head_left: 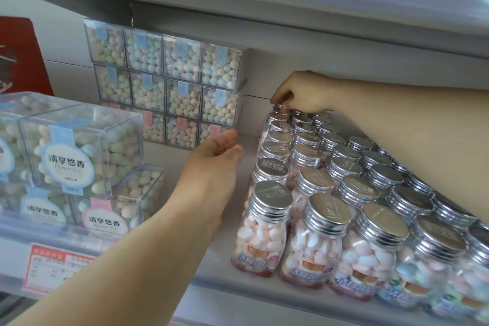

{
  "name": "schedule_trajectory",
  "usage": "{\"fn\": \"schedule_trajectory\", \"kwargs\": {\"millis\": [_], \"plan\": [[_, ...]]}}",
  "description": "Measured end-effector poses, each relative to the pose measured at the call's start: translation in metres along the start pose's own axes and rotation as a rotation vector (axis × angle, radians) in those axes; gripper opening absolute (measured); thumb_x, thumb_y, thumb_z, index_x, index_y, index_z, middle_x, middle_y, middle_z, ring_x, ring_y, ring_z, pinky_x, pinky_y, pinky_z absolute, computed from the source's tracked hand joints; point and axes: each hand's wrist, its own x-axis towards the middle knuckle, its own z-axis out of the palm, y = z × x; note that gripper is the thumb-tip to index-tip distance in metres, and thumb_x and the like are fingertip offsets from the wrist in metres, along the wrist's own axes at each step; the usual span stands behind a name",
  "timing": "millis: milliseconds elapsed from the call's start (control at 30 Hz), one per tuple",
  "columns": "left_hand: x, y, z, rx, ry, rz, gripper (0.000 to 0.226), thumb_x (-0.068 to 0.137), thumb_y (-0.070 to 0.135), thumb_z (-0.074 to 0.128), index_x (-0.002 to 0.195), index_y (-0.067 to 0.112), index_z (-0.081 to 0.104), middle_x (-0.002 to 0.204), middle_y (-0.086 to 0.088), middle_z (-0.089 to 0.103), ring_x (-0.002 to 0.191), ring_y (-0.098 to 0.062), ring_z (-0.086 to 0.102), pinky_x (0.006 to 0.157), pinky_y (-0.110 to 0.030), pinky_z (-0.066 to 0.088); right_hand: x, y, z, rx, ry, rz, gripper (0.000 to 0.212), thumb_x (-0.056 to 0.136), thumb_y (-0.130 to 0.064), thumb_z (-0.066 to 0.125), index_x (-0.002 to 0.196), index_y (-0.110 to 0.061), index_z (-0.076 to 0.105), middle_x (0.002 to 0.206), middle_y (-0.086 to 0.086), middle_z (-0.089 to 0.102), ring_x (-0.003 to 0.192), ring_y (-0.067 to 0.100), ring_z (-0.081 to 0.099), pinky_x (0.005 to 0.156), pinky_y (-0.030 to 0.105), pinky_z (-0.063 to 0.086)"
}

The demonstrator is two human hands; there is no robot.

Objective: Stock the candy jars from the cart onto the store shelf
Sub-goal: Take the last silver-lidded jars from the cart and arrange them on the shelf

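The left hand is hovering spread and empty just left of the jar rows on the shelf, while the right hand is pinching the rear jar at the rows' back-left corner, which needs seating upright and flush.

Shiny metallic lids; apparently plastic boxes

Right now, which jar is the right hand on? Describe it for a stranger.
On the white shelf, silver-capped candy jars stand in rows at the right. In the leftmost row, it's the rearmost jar, the only one with the right hand gripping its cap.
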Motion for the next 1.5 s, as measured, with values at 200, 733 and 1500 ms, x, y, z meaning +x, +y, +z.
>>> {"fn": "schedule_trajectory", "kwargs": {"millis": [200, 733, 1500], "plan": [[0.002, -0.003, -0.001, -0.001, -0.007, -0.004, 0.037, 0.079, 0.025, 0.065, 0.116, 0.030, 0.068, 0.118, 0.003, 0.071, 0.118, -0.027, 0.062, 0.109, -0.051, 0.040, 0.003, -0.001, 0.000, -0.073, -0.010, -0.050, 0.049, 0.090, 0.003, 0.053, 0.131, -0.022, 0.064, 0.127, 0.004, 0.065, 0.111, 0.020, 0.060, 0.089, 0.021, 0.042], [0.005, -0.005, -0.002, 0.045, 0.016, -0.013, 0.028, 0.093, 0.018, 0.062, 0.118, 0.030, 0.067, 0.119, 0.005, 0.070, 0.117, -0.024, 0.063, 0.108, -0.049, 0.042, 0.000, 0.003, 0.002, -0.127, -0.006, -0.241, 0.041, 0.088, 0.003, 0.057, 0.121, -0.016, 0.071, 0.122, 0.008, 0.067, 0.110, 0.022, 0.061, 0.093, 0.024, 0.042], [-0.004, 0.007, 0.001, 0.113, 0.025, -0.065, 0.043, 0.071, 0.033, 0.064, 0.114, 0.033, 0.067, 0.117, 0.004, 0.071, 0.117, -0.024, 0.062, 0.108, -0.048, 0.042, -0.021, 0.020, -0.013, 0.044, 0.194, 0.014, 0.035, 0.093, -0.002, 0.053, 0.120, -0.015, 0.071, 0.123, 0.007, 0.068, 0.116, 0.022, 0.060, 0.095, 0.019, 0.038]]}}
